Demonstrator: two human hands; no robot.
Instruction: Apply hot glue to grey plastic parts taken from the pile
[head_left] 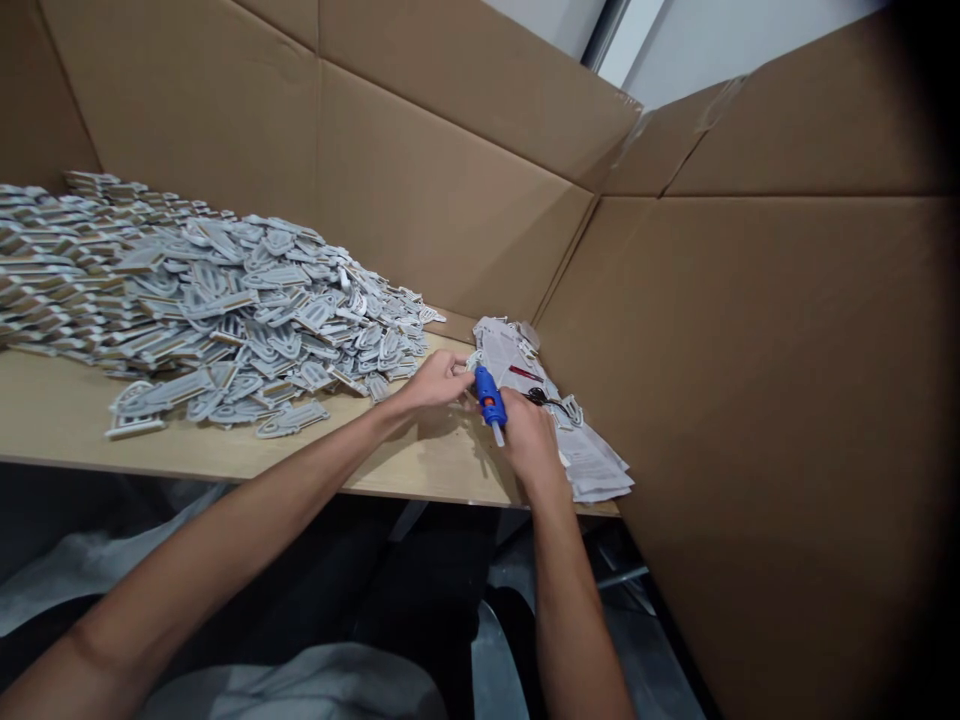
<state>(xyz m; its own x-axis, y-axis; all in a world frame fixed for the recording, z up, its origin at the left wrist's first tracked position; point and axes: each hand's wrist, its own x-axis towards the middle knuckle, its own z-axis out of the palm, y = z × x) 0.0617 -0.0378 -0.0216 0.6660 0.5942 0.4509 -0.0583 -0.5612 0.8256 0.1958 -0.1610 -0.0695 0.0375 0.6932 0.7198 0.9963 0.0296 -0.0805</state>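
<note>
My right hand (pixel 531 438) is wrapped round a blue hot glue gun (pixel 490 400), and a pale glue stick (pixel 498 436) sticks out of its back end. The gun's tip points away from me, close to the fingers of my left hand (pixel 441 381). Those fingers are pinched together on a small pale piece (pixel 474 359), partly hidden by the hand and the gun. To the left of my left hand lies a large heap of grey-white flat pieces (pixel 277 300) with rounded, slotted shapes and brown edges.
Printed paper sheets (pixel 596 465) lie at the table's right end, with a red pen-like object (pixel 526 374) and a dark coiled cord (pixel 538 397) on them. Tall cardboard walls (pixel 450 170) enclose the back and right. The wooden table's (pixel 442 482) front edge is near me.
</note>
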